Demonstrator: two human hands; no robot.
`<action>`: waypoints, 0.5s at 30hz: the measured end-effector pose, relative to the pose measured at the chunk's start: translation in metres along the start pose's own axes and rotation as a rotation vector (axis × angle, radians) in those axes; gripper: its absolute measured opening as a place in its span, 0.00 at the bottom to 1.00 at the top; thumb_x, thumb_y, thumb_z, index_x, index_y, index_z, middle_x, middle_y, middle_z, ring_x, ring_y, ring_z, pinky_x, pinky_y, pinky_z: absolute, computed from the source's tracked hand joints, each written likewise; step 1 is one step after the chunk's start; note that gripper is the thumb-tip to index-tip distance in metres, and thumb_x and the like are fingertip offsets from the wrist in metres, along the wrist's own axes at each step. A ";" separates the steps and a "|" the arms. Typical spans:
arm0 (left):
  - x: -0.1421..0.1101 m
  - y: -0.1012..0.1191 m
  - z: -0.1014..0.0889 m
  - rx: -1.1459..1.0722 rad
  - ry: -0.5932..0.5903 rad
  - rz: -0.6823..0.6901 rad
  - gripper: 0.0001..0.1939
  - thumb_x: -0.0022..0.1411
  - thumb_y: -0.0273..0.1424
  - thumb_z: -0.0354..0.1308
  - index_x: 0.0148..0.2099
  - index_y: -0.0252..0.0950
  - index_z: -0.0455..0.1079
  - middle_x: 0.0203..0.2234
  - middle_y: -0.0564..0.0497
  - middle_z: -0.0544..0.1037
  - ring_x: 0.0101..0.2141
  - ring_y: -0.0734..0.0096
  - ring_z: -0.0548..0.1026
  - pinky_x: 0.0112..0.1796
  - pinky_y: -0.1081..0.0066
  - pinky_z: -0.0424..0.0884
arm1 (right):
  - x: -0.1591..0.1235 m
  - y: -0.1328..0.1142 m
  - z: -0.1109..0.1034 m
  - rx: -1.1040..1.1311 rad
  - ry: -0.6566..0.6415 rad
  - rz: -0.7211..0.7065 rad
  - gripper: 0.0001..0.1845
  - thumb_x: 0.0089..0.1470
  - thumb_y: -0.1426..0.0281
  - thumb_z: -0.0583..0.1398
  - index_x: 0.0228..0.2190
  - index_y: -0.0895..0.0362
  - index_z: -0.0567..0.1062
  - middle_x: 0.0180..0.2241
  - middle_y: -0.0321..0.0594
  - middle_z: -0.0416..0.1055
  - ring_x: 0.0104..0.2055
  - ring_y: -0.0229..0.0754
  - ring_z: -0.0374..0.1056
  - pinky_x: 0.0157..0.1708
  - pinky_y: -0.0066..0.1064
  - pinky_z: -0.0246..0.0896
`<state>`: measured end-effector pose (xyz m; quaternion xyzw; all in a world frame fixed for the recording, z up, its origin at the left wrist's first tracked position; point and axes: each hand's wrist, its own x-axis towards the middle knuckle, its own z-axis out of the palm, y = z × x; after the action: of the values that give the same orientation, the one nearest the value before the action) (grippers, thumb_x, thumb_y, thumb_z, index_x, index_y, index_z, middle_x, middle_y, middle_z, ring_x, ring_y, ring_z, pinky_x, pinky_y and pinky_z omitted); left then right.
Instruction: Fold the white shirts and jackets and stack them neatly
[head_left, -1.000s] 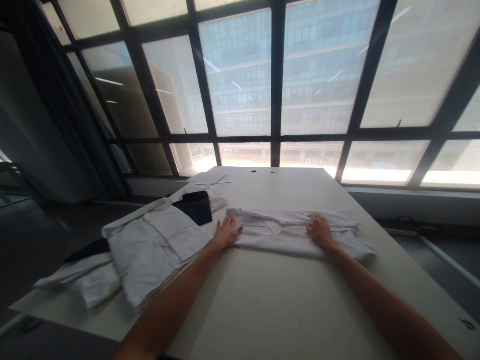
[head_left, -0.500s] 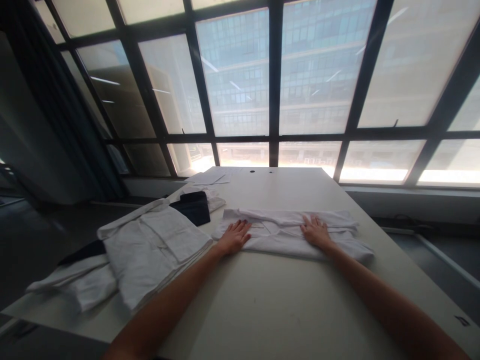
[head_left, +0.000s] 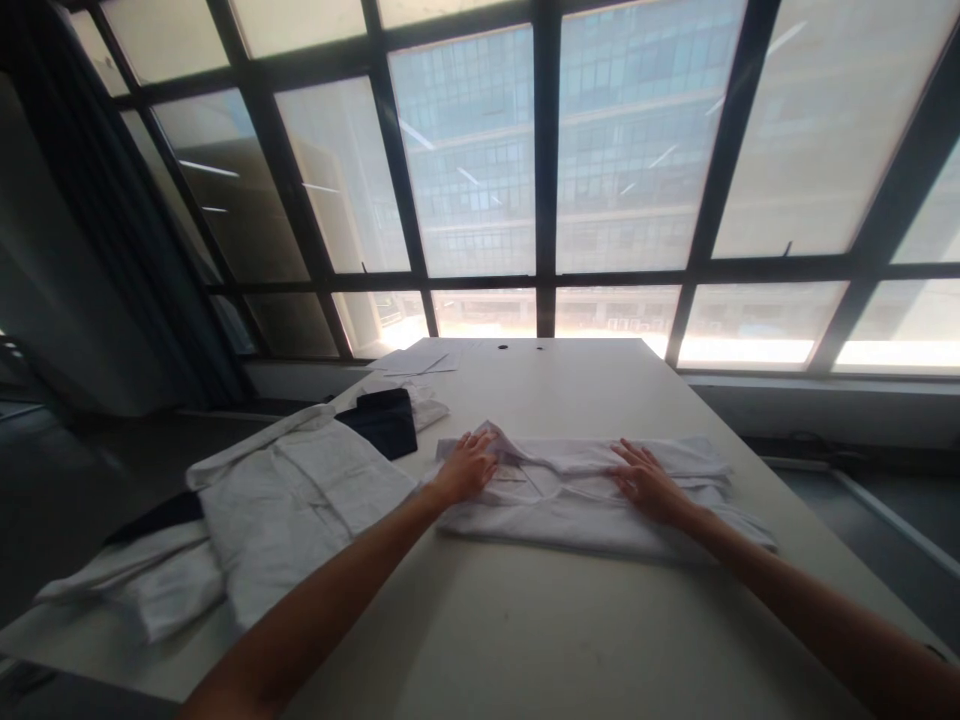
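Note:
A folded white shirt (head_left: 559, 515) lies crosswise on the white table, with its curved neckline and a small label facing up. At its left end, my left hand (head_left: 469, 468) is closed on the upper fabric, which stands up in a small peak by the fingertips. My right hand (head_left: 649, 485) rests on the right half of the shirt, its fingers stretched out and apart over the folds. What lies under the palms is hidden.
Several white garments (head_left: 300, 485) are piled on the left side of the table (head_left: 540, 630). A dark folded cloth (head_left: 382, 420) is behind them, and paper sheets (head_left: 416, 360) lie at the far left corner. Tall windows (head_left: 465, 160) stand beyond the table.
The shirt has shifted toward me and slightly right. My left hand has gone from lying flat to gripping raised fabric. My right hand has moved a little right and nearer.

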<state>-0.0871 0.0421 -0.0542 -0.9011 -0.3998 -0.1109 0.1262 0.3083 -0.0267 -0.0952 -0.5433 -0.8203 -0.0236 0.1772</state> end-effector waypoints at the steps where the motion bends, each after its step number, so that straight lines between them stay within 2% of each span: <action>1: 0.008 -0.006 0.002 0.001 -0.018 -0.002 0.13 0.69 0.31 0.51 0.47 0.40 0.78 0.61 0.44 0.69 0.63 0.52 0.63 0.64 0.44 0.52 | 0.000 0.006 -0.002 -0.026 -0.010 0.002 0.18 0.64 0.68 0.52 0.47 0.56 0.79 0.66 0.50 0.59 0.71 0.56 0.44 0.67 0.56 0.40; 4: 0.031 -0.026 0.007 -0.022 -0.030 -0.022 0.15 0.66 0.28 0.55 0.51 0.45 0.77 0.62 0.47 0.67 0.63 0.50 0.62 0.63 0.42 0.51 | 0.005 0.024 -0.009 -0.101 -0.064 -0.012 0.19 0.61 0.70 0.54 0.49 0.57 0.78 0.66 0.52 0.59 0.71 0.59 0.45 0.66 0.59 0.40; 6: 0.045 -0.035 0.006 -0.067 -0.043 -0.010 0.12 0.64 0.28 0.58 0.46 0.46 0.79 0.66 0.50 0.62 0.65 0.49 0.58 0.63 0.45 0.52 | 0.014 0.034 -0.016 -0.118 -0.104 -0.034 0.19 0.60 0.72 0.54 0.49 0.57 0.77 0.64 0.52 0.61 0.70 0.58 0.48 0.65 0.61 0.40; 8: 0.058 -0.040 0.004 -0.138 -0.070 0.045 0.09 0.62 0.27 0.60 0.41 0.43 0.79 0.67 0.51 0.61 0.66 0.50 0.55 0.64 0.50 0.52 | 0.027 0.040 -0.023 -0.110 -0.125 -0.047 0.19 0.60 0.73 0.53 0.48 0.56 0.78 0.60 0.53 0.67 0.66 0.57 0.56 0.64 0.60 0.44; 10: 0.070 -0.041 0.003 -0.218 -0.094 0.100 0.09 0.60 0.26 0.62 0.43 0.42 0.77 0.64 0.49 0.66 0.65 0.54 0.59 0.64 0.55 0.53 | 0.042 0.043 -0.030 -0.082 -0.134 -0.061 0.17 0.62 0.72 0.53 0.45 0.56 0.79 0.53 0.52 0.74 0.58 0.55 0.67 0.61 0.54 0.53; 13: 0.087 -0.041 0.007 -0.318 -0.170 0.085 0.23 0.56 0.28 0.66 0.55 0.42 0.70 0.52 0.50 0.77 0.55 0.60 0.71 0.62 0.57 0.56 | 0.061 0.049 -0.036 -0.011 -0.123 -0.077 0.15 0.61 0.71 0.55 0.43 0.55 0.80 0.46 0.47 0.78 0.49 0.49 0.73 0.55 0.41 0.63; 15: 0.098 -0.042 0.011 -0.355 -0.261 0.035 0.30 0.54 0.28 0.66 0.59 0.44 0.67 0.46 0.53 0.80 0.48 0.64 0.76 0.58 0.60 0.60 | 0.067 0.055 -0.037 0.036 -0.104 -0.068 0.17 0.59 0.71 0.58 0.48 0.54 0.79 0.49 0.46 0.77 0.50 0.48 0.73 0.53 0.37 0.64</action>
<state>-0.0535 0.1407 -0.0293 -0.9226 -0.3713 -0.0598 -0.0855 0.3446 0.0462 -0.0479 -0.5122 -0.8468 0.0133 0.1430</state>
